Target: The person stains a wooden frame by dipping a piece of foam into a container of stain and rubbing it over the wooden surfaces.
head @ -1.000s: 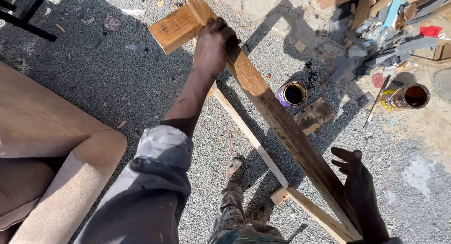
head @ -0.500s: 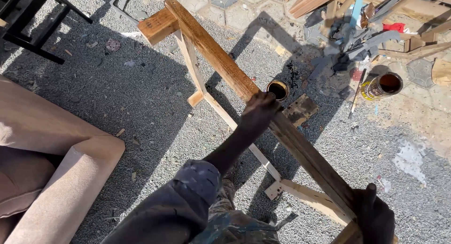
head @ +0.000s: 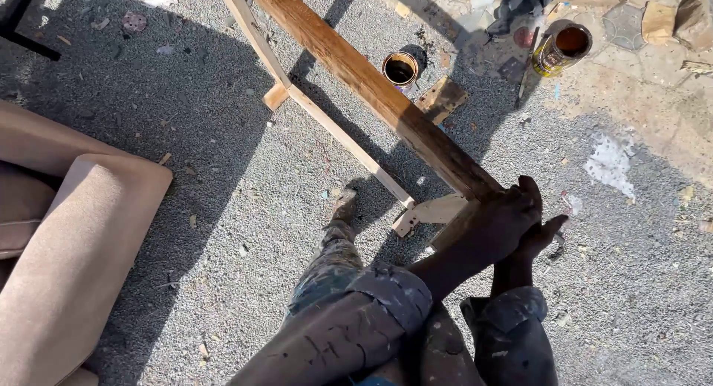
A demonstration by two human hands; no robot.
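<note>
A long dark-stained wooden beam (head: pixel 364 81) runs from the top centre down to the right, fixed on a frame of pale thin battens (head: pixel 342 137) that rests on gravel. My left hand (head: pixel 496 224) is closed over the beam's near end, its grey paint-flecked sleeve reaching in from the bottom. My right hand (head: pixel 541 234) presses against the same end from the right, partly hidden behind the left hand, with its fingers curled round the wood. My paint-spattered leg and shoe (head: pixel 343 206) stand just left of the frame's near corner.
An open can of dark stain (head: pixel 401 68) stands beyond the beam beside a wood scrap (head: pixel 442 98). A second tin (head: pixel 561 48) lies tilted at the top right among debris. A beige sofa arm (head: pixel 67 260) fills the left side. A black metal leg (head: pixel 22 33) shows top left.
My left hand has slid down the beam from its far end to its near end. It now meets my right hand there. The view has swung nearer and down.
</note>
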